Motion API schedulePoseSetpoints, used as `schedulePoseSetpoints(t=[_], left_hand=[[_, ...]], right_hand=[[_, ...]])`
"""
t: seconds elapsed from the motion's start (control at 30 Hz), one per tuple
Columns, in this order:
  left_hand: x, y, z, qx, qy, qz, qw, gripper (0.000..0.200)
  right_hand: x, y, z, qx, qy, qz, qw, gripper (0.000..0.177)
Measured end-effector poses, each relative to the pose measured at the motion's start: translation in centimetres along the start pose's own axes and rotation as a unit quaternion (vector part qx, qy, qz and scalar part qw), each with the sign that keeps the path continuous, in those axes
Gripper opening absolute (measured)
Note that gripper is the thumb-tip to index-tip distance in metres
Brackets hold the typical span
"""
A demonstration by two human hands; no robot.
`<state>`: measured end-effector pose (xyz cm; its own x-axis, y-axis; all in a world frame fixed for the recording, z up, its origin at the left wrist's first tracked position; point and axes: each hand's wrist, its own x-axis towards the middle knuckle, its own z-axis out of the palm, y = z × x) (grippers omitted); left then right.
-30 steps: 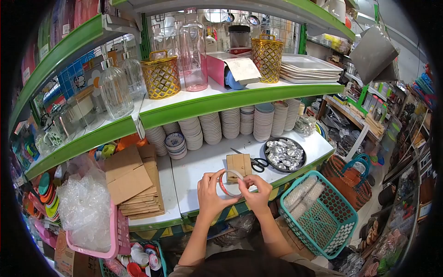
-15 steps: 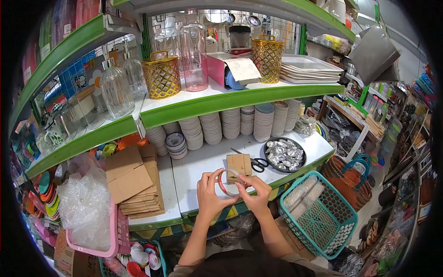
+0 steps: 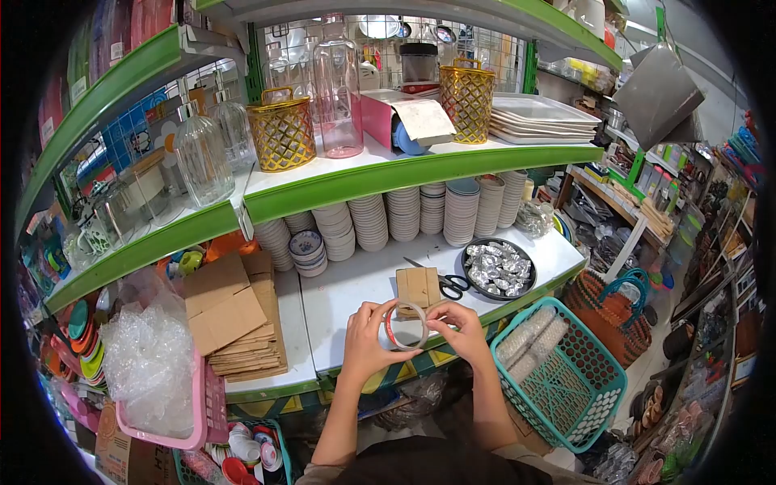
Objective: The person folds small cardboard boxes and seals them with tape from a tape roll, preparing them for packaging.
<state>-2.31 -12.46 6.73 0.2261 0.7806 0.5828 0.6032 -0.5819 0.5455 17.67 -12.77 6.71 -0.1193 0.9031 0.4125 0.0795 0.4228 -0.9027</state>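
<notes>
A roll of clear tape (image 3: 390, 330) with a red inner core is held upright in front of me, above the shelf edge. My left hand (image 3: 365, 343) is wrapped round its left side, fingers on top and thumb below. At the right rim, my right hand (image 3: 459, 330) pinches with thumb and fingertips; whether it has a loose tape end is too small to tell. Just behind the roll lies a small folded cardboard piece (image 3: 417, 284) on the white shelf. Black-handled scissors (image 3: 454, 286) rest beside it, their blade partly behind the cardboard.
A dark round pan (image 3: 533, 279) of foil-wrapped pieces sits at the right. Flat cardboard (image 3: 242, 339) is stacked at the left, near a pink basket (image 3: 212, 404) with bubble wrap. A teal basket (image 3: 558, 372) stands lower right. Stacked bowls (image 3: 369, 222) line the back beneath the green-edged shelf (image 3: 420, 178).
My right hand has shifted slightly right, from across the roll's front to its right rim. The roll has turned to show its opening more fully. My left hand keeps its hold.
</notes>
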Motion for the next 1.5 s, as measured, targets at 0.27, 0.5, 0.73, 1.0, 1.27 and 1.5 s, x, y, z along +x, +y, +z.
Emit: schedulePoseSetpoints(t=[0.27, 0.5, 0.73, 1.0, 1.27, 1.5], left_hand=[[-0.1, 0.2, 0.3, -0.016, -0.028, -0.004, 0.999, 0.089], [-0.2, 0.9, 0.4, -0.002, -0.092, -0.012, 0.996, 0.094], [0.0, 0.6, 1.6, -0.057, -0.089, -0.01, 0.994, 0.086], [0.0, 0.6, 2.7, -0.087, -0.085, -0.008, 0.993, 0.077], [-0.9, 0.4, 4.2, -0.116, -0.109, -0.037, 0.987, 0.073], [-1.3, -0.3, 5.0, -0.096, -0.073, -0.011, 0.993, 0.068]], right_hand=[[-0.2, 0.7, -0.1, 0.007, -0.002, -0.009, 1.0, 0.007], [-0.3, 1.6, 0.2, -0.008, 0.029, -0.019, 0.999, 0.006], [-0.3, 1.6, 1.2, -0.052, 0.083, -0.045, 0.994, 0.006], [-0.4, 2.2, 1.7, -0.116, 0.139, -0.072, 0.981, 0.005], [-0.3, 3.7, 1.9, -0.148, 0.175, -0.074, 0.971, 0.004], [-0.4, 5.4, 2.2, -0.189, 0.173, -0.079, 0.963, 0.006]])
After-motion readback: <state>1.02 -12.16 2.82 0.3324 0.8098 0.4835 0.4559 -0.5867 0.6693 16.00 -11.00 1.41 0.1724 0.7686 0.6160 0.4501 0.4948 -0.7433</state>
